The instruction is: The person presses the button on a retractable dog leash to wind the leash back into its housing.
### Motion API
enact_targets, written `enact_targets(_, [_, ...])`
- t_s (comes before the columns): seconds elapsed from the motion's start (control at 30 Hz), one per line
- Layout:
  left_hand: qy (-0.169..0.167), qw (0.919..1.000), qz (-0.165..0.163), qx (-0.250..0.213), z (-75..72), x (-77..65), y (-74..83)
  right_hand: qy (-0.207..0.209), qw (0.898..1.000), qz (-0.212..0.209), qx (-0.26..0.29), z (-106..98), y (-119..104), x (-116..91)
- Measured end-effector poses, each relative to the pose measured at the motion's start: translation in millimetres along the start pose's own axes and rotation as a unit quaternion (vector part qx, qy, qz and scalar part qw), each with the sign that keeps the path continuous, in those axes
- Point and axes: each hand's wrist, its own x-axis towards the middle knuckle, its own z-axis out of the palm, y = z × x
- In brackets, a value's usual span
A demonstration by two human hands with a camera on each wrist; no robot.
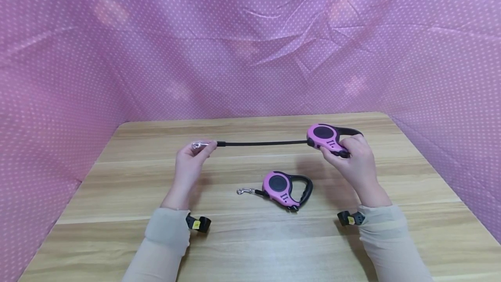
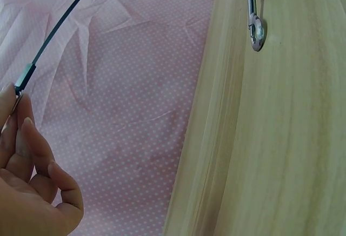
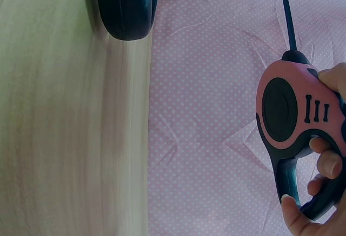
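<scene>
My right hand (image 1: 358, 162) grips a pink and black retractable dog leash (image 1: 322, 136) by its body and handle, held above the table. From its nozzle a black cord (image 1: 266, 143) runs nearly straight to the left. At the cord's far end, my left hand (image 1: 190, 160) pinches the silver metal clip (image 1: 198, 145) between thumb and fingers. In the left wrist view, that clip is mostly hidden by the fingers (image 2: 24, 112). A second pink and black leash (image 1: 277, 182) lies on the table between the forearms, its silver clip (image 1: 245, 191) pointing left.
The wood-grain table (image 1: 250, 247) spreads under both arms. Pink polka-dot cloth (image 1: 235, 55) hangs behind it and along both sides. Black wrist cameras are strapped near the rolled cuffs (image 1: 168, 225) of the sleeves.
</scene>
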Motion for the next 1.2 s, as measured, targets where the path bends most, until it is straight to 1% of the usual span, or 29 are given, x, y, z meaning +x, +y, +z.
enact_targets(0.07, [-0.006,0.9999,-0.006,0.006,-0.3,-0.6,0.6,0.0,1.0,-0.002,0.0,0.1,0.1,0.2])
enact_targets(0.37, [-0.039,0.9991,-0.007,0.01,0.3,0.0,-1.1,-0.005,1.0,-0.009,-0.003,0.5,0.3,0.9])
enact_targets(0.6, [-0.047,0.9987,0.004,0.017,1.8,1.6,-2.0,-0.008,1.0,-0.015,-0.002,1.8,-0.6,1.5])
enact_targets(0.8, [-0.048,0.9985,0.01,0.022,3.2,1.3,-2.0,-0.016,1.0,-0.008,-0.002,3.2,-2.6,0.9])
enact_targets(1.13, [-0.056,0.998,0.003,0.029,4.4,-1.3,-2.1,-0.018,1.0,-0.012,0.002,5.1,-4.9,0.1])
enact_targets(1.2, [-0.057,0.9979,0.006,0.029,4.7,-1.5,-1.7,-0.018,1.0,-0.014,0.003,5.5,-5.3,0.0])
